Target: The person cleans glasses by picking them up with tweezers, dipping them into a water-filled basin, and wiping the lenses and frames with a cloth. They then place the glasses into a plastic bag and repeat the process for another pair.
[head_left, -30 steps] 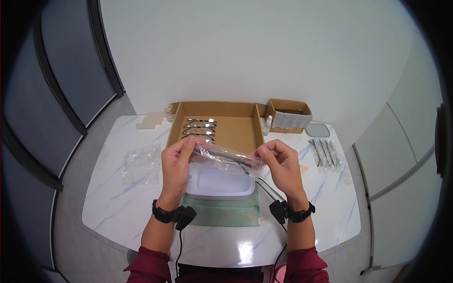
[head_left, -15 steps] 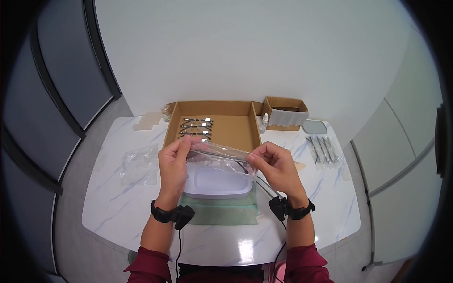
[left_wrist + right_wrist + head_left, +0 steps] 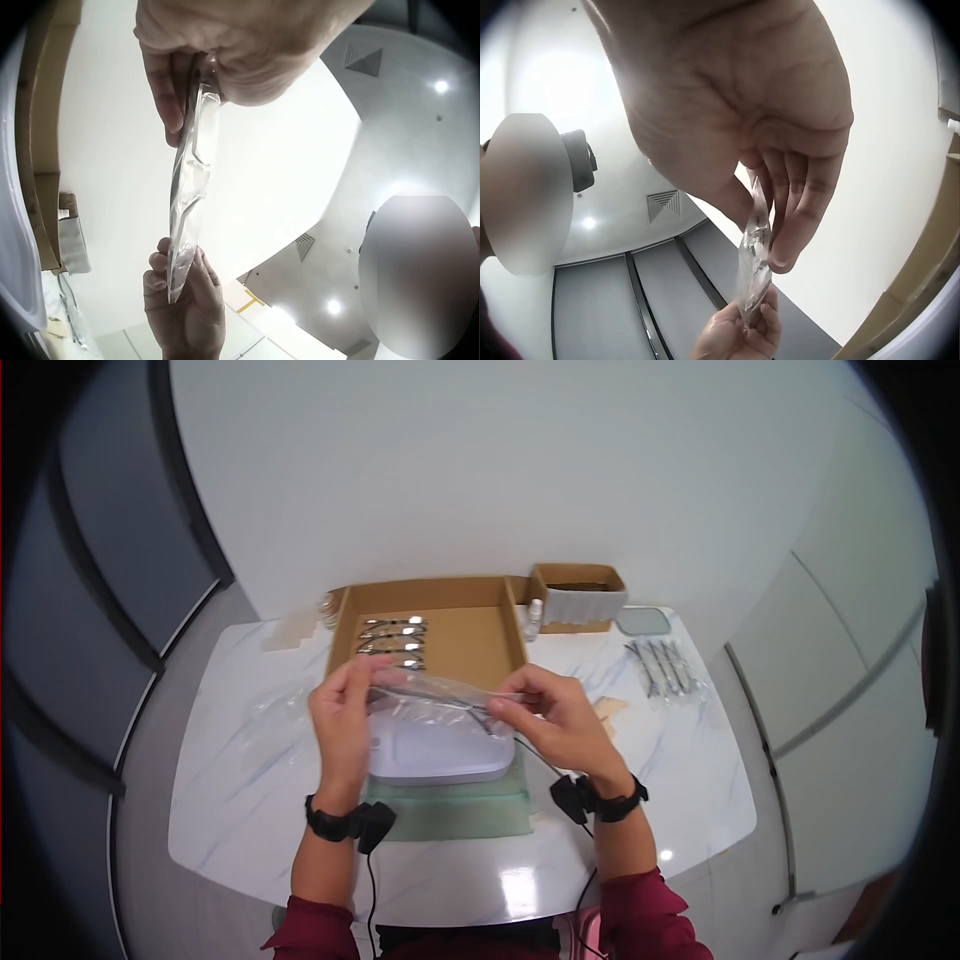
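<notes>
A clear plastic bag (image 3: pixel 425 688) with dark, thin-framed glasses inside is stretched between both hands above a pale lilac tub (image 3: pixel 440 762). My left hand (image 3: pixel 341 718) pinches the bag's left end between thumb and fingers. At the other end, my right hand (image 3: pixel 556 722) grips the bag with its thumb against the fingers. Seen edge-on in the left wrist view, the bag (image 3: pixel 189 176) looks thin and wrinkled. The right wrist view shows its crinkled end (image 3: pixel 754 259) between the right thumb and fingers.
Behind the tub stands a shallow cardboard box (image 3: pixel 470 635) with several glasses (image 3: pixel 392 644) at its left. A smaller box (image 3: pixel 575 582), spray bottle (image 3: pixel 533 620) and bagged glasses (image 3: pixel 663 668) are to the right. Green cloth (image 3: pixel 450 818) lies in front; a loose clear bag (image 3: pixel 278 722) lies left.
The right hand has come in along the bag, closer to the left hand, and more of the bag's right end is covered. The head view has turned a little right.
</notes>
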{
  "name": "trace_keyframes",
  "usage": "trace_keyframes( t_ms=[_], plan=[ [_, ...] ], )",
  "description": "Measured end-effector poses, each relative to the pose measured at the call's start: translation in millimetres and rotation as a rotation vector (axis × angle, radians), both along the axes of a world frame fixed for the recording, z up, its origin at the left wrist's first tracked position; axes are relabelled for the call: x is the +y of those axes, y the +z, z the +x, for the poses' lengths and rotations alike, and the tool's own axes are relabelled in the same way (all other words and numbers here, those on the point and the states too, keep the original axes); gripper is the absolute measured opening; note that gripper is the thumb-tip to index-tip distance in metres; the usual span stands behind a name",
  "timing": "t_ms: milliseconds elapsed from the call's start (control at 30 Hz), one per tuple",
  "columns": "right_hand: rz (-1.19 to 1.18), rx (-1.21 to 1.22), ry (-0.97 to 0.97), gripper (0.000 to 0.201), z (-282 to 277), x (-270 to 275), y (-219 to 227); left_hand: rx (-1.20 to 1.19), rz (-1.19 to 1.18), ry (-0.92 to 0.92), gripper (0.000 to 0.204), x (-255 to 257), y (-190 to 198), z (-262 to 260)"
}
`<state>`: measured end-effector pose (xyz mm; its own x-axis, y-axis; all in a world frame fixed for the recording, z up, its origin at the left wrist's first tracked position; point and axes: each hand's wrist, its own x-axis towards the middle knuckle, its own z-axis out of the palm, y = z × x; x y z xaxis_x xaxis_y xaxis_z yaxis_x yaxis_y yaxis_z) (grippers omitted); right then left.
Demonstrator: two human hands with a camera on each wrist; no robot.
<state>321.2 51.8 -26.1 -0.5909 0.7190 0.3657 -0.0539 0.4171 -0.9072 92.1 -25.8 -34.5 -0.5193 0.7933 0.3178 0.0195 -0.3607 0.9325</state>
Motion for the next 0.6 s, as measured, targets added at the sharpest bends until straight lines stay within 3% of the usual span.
trace_keyframes(
  t_ms=[133, 300, 433, 600],
  plan=[
    [0.006, -0.025, -0.109, 0.017, 0.3, -2.6, 5.6, -0.111, -0.029, -0.069, 0.037, -0.5, 1.2, -3.4],
    [0.178, 0.009, -0.104, 0.017, 3.3, -1.5, 9.6, -0.142, -0.055, -0.171, 0.040, 1.7, 0.5, -10.7],
    [0.046, 0.091, -0.140, 0.015, 13.7, -0.2, 10.2, -0.199, 0.044, -0.097, 0.041, 1.0, 9.1, -15.6],
    [-0.005, 0.175, -0.385, 0.008, 67.0, 28.0, 8.8, -0.231, 0.184, -0.055, 0.043, -9.8, 15.9, -37.5]
  ],
)
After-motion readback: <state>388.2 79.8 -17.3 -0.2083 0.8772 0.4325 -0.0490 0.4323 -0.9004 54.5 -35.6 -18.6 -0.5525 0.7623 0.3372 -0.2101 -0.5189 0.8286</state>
